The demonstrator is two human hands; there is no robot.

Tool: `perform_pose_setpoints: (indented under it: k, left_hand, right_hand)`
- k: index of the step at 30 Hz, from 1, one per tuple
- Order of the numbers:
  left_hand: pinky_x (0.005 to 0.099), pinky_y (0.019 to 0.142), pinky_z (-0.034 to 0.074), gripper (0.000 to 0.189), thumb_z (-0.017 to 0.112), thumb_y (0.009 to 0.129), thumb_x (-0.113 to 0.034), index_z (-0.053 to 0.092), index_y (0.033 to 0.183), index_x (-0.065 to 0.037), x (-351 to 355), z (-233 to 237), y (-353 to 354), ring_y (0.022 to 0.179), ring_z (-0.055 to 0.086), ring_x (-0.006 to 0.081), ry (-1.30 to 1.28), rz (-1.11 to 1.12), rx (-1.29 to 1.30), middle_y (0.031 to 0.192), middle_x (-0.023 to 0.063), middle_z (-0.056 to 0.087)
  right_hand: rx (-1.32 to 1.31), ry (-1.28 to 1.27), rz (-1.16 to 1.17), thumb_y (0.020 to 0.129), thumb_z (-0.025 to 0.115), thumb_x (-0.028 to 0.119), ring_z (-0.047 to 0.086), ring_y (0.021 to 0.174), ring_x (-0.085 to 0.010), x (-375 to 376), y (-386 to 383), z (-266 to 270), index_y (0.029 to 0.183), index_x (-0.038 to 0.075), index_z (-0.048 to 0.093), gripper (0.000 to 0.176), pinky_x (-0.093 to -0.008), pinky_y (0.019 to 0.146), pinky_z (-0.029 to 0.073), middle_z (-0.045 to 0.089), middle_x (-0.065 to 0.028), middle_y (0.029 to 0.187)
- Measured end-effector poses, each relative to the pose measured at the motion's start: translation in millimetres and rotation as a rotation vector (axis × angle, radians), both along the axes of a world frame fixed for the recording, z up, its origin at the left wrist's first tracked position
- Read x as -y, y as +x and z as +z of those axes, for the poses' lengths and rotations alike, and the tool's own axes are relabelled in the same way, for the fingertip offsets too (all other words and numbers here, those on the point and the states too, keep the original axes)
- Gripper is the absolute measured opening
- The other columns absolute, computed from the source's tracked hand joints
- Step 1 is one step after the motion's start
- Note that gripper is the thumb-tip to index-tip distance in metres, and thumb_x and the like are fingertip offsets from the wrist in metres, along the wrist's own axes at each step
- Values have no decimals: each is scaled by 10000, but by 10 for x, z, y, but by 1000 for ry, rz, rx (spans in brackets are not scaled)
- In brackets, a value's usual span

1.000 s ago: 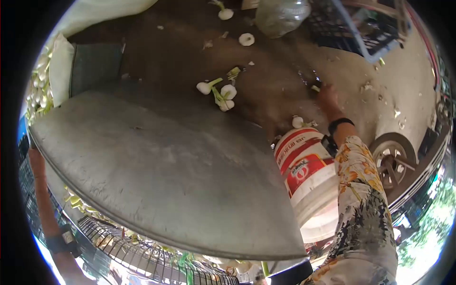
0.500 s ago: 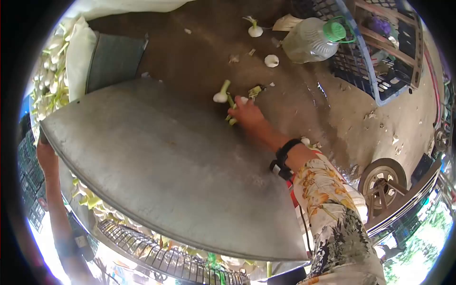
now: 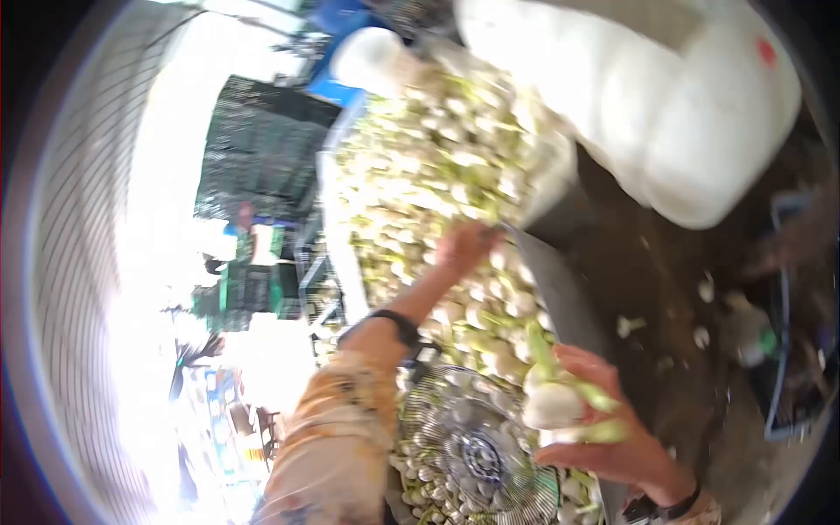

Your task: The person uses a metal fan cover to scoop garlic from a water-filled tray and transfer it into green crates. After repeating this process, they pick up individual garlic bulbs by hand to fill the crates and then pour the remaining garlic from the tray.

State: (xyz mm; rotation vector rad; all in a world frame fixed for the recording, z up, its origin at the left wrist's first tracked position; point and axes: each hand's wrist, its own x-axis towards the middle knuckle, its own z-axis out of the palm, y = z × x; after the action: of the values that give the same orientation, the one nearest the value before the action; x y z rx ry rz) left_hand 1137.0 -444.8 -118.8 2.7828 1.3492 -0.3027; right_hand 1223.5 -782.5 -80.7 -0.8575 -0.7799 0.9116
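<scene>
My right hand (image 3: 626, 433) is closed around several garlic bulbs (image 3: 553, 406) with cut green stems, at the lower right. My left hand (image 3: 465, 247) is blurred, with its fingers closed at the upper corner of a grey metal panel (image 3: 560, 293). A large heap of garlic (image 3: 429, 179) fills the bin beside the panel and lies under both arms. Just left of my right hand, a round wire fan guard (image 3: 477, 455) sits among the bulbs.
Large white sacks (image 3: 665, 105) stand at the upper right. Loose garlic (image 3: 628, 326), a bottle (image 3: 748, 328) and a blue-rimmed crate (image 3: 779, 429) are on the dark floor. A dark mesh sheet (image 3: 258, 144) hangs beyond the bin at the left.
The view has swung left from the floor to the garlic heap. My right hand has lifted garlic off the floor and brought it over the panel's edge. My left hand stays at the panel's corner.
</scene>
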Motion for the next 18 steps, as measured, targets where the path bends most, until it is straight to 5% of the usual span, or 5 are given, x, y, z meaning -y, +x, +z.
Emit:
perform_pose_setpoints:
  k: [3,6,8,10,18]
  left_hand:
    - [415,754,481,483,632,764,-596,640,881,-127,-97,-45,-4,849,627,293,-69,5,90,882,117,646]
    - [426,731,471,481,640,764,-580,621,839,-105,-39,-19,-28,830,625,312,-22,-31,146,816,111,650]
    - [435,729,471,477,645,765,-568,616,837,-98,-5,-2,-51,833,624,320,-41,-25,162,827,123,648]
    - [436,728,471,479,647,766,-565,614,838,-92,-18,-17,-26,832,624,324,-77,-36,195,833,130,647]
    - [430,680,468,393,660,811,-438,570,798,-56,-118,-154,-98,782,609,348,-22,-204,232,781,142,611]
  right_hand:
    - [444,-184,28,741,727,59,557,1074,-229,-114,127,275,1320,79,438,647,-313,811,513,543,-137,1197]
    - [74,-666,-450,885,567,119,591,795,-107,76,566,-312,1259,53,496,387,-260,671,493,597,-85,1062]
    - [670,-969,-375,895,582,144,608,920,-234,219,735,-1318,1310,41,437,452,-333,787,494,566,-129,1211]
    - [1217,-695,-512,891,535,81,552,1063,-309,252,564,-2207,1328,37,420,454,-422,866,470,506,-185,1291]
    - [1479,-921,79,848,495,175,367,1287,-377,-347,48,-4514,1347,133,453,503,-653,967,322,428,-161,1384]
